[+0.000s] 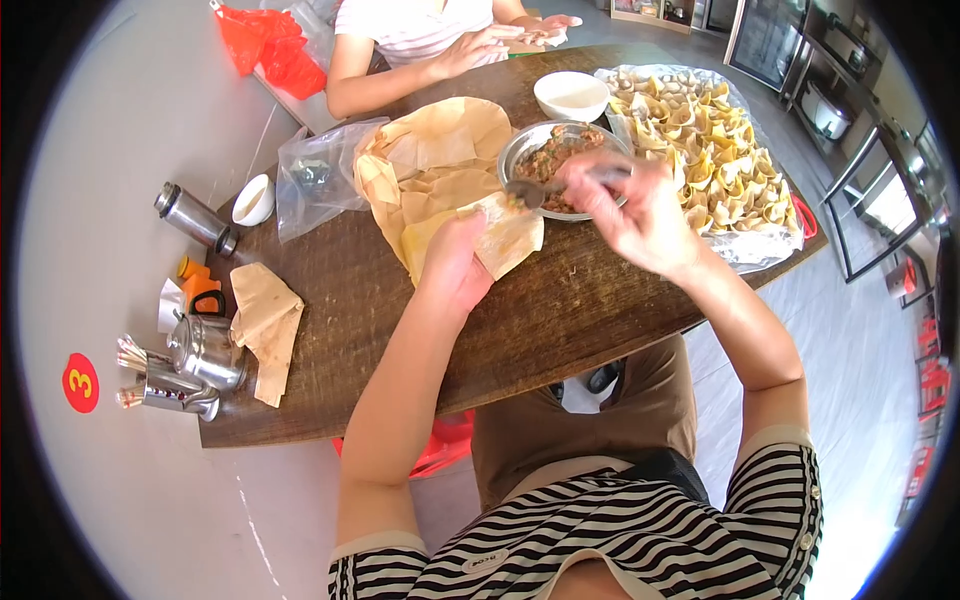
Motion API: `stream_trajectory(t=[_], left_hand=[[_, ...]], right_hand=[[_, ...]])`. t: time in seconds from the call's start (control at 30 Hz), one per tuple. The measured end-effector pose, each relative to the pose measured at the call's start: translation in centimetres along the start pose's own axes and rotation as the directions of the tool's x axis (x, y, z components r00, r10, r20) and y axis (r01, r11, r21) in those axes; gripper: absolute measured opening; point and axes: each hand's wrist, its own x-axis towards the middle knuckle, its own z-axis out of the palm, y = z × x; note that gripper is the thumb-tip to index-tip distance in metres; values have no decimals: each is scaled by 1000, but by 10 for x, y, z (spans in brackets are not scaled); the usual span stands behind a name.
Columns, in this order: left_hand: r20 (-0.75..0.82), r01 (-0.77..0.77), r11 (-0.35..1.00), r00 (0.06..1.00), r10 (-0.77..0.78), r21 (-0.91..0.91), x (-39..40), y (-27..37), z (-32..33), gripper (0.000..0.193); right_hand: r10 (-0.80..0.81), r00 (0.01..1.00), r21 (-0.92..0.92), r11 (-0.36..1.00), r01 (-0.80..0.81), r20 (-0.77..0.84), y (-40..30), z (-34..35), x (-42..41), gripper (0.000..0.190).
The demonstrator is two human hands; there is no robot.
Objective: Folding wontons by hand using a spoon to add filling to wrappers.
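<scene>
My left hand (pixel 459 259) holds a thin dough wrapper (pixel 508 234), floured on top, with the thumb over its upper edge. In my right hand (pixel 634 206), somewhat blurred, is a metal spoon (pixel 527 193) whose bowl hangs over the wrapper's upper part, beside the rim of a steel bowl (pixel 517 147). Minced filling with green bits (pixel 551 156) lies in that bowl, partly hidden by my right hand. Beyond my left hand, a stack of wrappers (pixel 442 184) rests on brown paper (pixel 480 112). Many folded wontons (pixel 701 150) cover a plastic-lined tray at the right.
A white bowl (pixel 571 96) stands behind the steel bowl. Across the wooden table (pixel 555 322) sits a person (pixel 442 64) with both hands raised. Toward the left are a clear plastic bag (pixel 315 176), a small white bowl (pixel 254 200), a flask (pixel 196 217), a metal teapot (pixel 206 351) and folded paper (pixel 266 322).
</scene>
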Motion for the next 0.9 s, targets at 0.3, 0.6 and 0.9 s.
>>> stream_trajectory(t=[0.3, 0.6, 0.9], left_hand=[[-62, 2, 994, 998, -8, -108, 6, 4, -17, 36], [-132, -77, 966, 990, 46, -245, 4, 15, -10, 39], [261, -137, 942, 940, 221, -305, -18, 31, 3, 49]], right_hand=[[-178, 984, -74, 981, 179, 22, -12, 4, -3, 10], [-3, 992, -727, 680, 97, 129, 29, 3, 34, 17], [568, 732, 73, 769, -635, 378, 23, 39, 75, 22]])
